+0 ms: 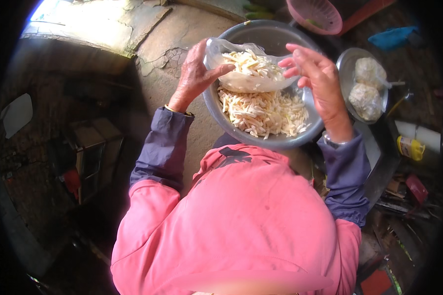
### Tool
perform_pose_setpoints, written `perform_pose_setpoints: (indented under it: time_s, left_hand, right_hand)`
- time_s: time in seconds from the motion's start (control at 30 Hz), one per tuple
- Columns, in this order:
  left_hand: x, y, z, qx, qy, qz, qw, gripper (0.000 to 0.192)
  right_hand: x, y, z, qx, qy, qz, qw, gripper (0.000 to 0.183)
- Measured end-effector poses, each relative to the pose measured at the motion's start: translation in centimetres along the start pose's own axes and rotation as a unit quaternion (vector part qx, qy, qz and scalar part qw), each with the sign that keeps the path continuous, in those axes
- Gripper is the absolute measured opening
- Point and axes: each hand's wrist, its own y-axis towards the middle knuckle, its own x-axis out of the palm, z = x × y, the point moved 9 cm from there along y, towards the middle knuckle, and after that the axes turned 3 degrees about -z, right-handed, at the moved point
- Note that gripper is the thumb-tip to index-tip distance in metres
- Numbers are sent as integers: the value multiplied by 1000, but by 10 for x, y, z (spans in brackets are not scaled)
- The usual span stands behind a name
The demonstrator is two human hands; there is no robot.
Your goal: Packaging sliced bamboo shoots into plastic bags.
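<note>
A large grey basin [215,107] holds a heap of pale cut strips [264,112], which look like a sliced vegetable. Over the heap rests a clear plastic bag [258,85] with more of the strips inside, its mouth spread wide. My left hand [203,68] grips the left edge of the bag, thumb inside over the strips and fingers outside. At the bag's right side is my right hand [312,70], fingers apart and slightly curled; whether it pinches the thin plastic cannot be told.
Right of the basin, a metal bowl [349,68] holds two filled, tied plastic bags [367,101]. A pink plastic basket [313,16] stands beyond the basin, near a blue cloth or bag [393,37]. A yellow packet [410,147] lies farther right. Cracked concrete floor [162,48] extends to the left.
</note>
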Motion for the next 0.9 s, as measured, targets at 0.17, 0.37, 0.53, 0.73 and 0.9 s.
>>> perform_pose_setpoints:
  time_s: [0.17,0.37,0.53,0.73,0.9]
  left_hand:
    - [17,0,-27,-126,-141,-3,982,23]
    - [6,8,62,103,-122,-66,985,8]
    - [1,10,54,99,-179,-51,978,12]
    - [-7,-1,70,130,-90,-50,986,10]
    - [3,-2,73,89,-117,-89,985,11]
  right_hand:
    - [7,3,-3,-83,-70,36,993,30]
    - [49,11,13,-101,-131,-37,986,32]
    - [59,29,17,-134,-169,-55,975,34]
    - [90,47,24,-216,-306,-57,925,20]
    - [89,40,27,-256,-393,-68,881,14]
